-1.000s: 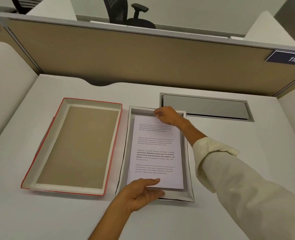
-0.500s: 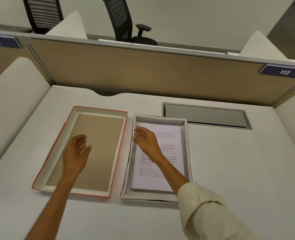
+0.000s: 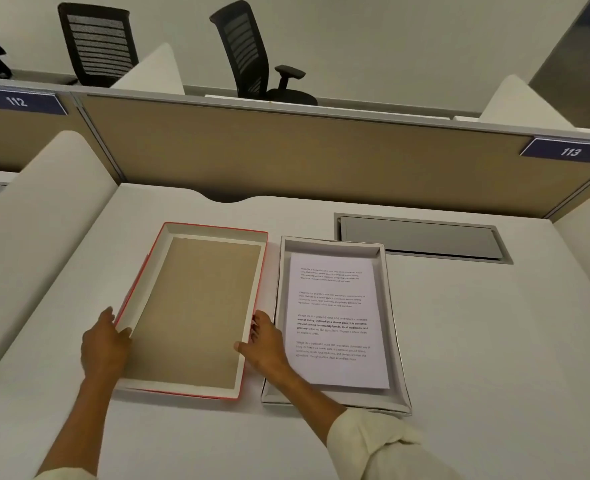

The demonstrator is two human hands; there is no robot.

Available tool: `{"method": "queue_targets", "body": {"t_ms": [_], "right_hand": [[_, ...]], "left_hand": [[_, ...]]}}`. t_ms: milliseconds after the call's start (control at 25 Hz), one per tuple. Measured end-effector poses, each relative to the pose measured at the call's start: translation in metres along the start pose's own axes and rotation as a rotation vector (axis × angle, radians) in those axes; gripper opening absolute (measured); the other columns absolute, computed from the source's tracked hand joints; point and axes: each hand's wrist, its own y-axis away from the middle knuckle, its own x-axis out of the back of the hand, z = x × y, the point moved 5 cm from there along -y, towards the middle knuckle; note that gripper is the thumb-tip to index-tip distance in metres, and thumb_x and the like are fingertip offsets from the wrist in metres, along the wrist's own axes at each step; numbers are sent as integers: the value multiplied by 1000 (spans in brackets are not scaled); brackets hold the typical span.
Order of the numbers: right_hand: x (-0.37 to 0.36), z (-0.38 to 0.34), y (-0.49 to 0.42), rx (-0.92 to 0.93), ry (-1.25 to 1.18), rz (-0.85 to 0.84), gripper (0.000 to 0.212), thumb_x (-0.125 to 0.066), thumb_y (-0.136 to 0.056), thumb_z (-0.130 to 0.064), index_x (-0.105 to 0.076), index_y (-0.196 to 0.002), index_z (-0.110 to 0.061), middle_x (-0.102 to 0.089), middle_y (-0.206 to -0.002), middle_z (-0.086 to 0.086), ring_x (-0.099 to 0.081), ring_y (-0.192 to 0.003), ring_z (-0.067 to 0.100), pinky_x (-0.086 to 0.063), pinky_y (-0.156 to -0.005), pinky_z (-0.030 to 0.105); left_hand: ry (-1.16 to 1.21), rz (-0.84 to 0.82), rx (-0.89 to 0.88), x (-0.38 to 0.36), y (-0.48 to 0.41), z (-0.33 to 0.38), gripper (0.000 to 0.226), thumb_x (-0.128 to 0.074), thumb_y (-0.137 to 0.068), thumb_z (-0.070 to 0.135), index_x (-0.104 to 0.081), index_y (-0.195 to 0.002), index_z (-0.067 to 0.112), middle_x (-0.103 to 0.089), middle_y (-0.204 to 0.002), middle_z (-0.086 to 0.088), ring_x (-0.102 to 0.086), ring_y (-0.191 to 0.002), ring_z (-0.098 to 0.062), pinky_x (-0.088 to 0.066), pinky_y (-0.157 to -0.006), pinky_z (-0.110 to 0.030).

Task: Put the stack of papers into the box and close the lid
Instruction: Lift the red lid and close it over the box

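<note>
Hands: two, a left hand (image 3: pixel 104 344) and a right hand (image 3: pixel 264 344)
Box trays: two
Office chairs: three
Number plates: two

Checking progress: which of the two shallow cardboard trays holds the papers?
The grey-rimmed tray on the right holds the printed papers; the red-edged tray, gripped by both hands, holds nothing.

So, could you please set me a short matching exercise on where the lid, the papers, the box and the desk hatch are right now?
Things:
1. red-edged lid
2. stack of papers
3. grey box
4. metal desk hatch

Places or states:
A. set into the desk, behind the box
B. upside down, gripped at both long sides by left hand and right hand
C. lying flat inside the box
D. open, right of the lid

Pairs: 1-B, 2-C, 3-D, 4-A
</note>
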Motion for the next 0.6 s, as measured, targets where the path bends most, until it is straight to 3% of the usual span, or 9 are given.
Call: {"method": "queue_targets", "body": {"t_ms": [160, 400, 600], "right_hand": [[-4, 3, -1, 23, 65, 22, 61, -74, -81, -4, -47, -134, -15, -63, -127, 4, -63, -114, 21, -54, -97, 32], [0, 10, 1, 51, 124, 3, 59, -65, -84, 5, -46, -137, -13, -62, -130, 7, -61, -119, 25, -51, -101, 35], [-2, -33, 17, 210, 276, 66, 64, -59, -94, -19, -28, -150, -19, -35, -155, -1, -34, -141, 17, -30, -114, 28]], "left_hand": [[-24, 33, -3, 3, 3, -9, 34, -55, -93, -2, -60, -127, -2, -68, -115, -28, -64, -97, -51, -51, -90, -63], [-62, 169, -73, 34, 18, 7, 32, -55, -90, -4, -67, -119, 1, -72, -101, -28, -66, -82, -50, -56, -75, -56], [-80, 343, -169, 68, 50, 45, 32, -55, -91, 1, -67, -121, 3, -73, -95, -28, -66, -76, -50, -55, -67, -53]]}}
